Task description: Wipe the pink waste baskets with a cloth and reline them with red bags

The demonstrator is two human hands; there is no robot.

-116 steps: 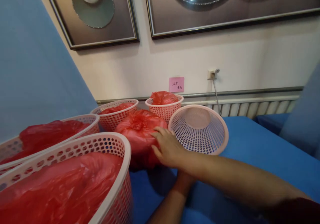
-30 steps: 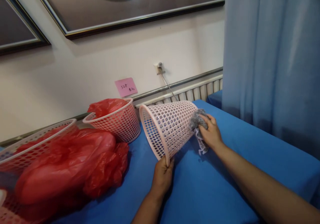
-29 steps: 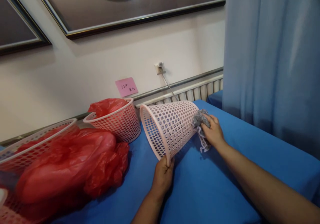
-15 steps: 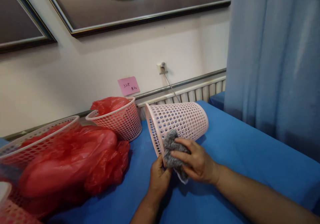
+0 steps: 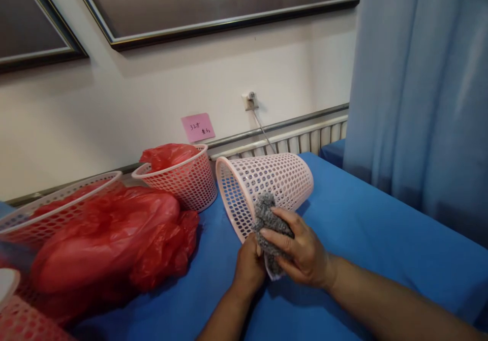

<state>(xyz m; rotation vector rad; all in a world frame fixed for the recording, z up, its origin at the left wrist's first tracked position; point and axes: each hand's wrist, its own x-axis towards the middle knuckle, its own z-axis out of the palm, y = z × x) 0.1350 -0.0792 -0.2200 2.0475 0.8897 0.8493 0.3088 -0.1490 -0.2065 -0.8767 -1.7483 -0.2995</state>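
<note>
A pale pink perforated plastic wastebasket (image 5: 280, 176) lies on its side on the blue-covered surface (image 5: 354, 219), its mouth turned toward the left front. My left hand (image 5: 249, 265) is closed on the lower part of the basket's rim; some of its fingers are hidden behind the rim and the cloth. In my right hand (image 5: 301, 249) is a grey fuzzy cloth (image 5: 265, 214), pressed against the outside of the basket just beside the rim. Fingers of the right hand are bent over the cloth.
Pink baskets with red plastic bags stand at the left: a basket (image 5: 198, 178) near the wall and others nearer me. A heap of red bags (image 5: 110, 239) lies among them. Behind are a radiator (image 5: 308, 140), a wall socket (image 5: 250, 101) and a pink note (image 5: 198, 127). A blue curtain (image 5: 415, 87) hangs right.
The wastebasket has turned slightly, so its mouth faces me more. My left hand has shifted a little right with the rim, and the cloth remains against the basket's side.
</note>
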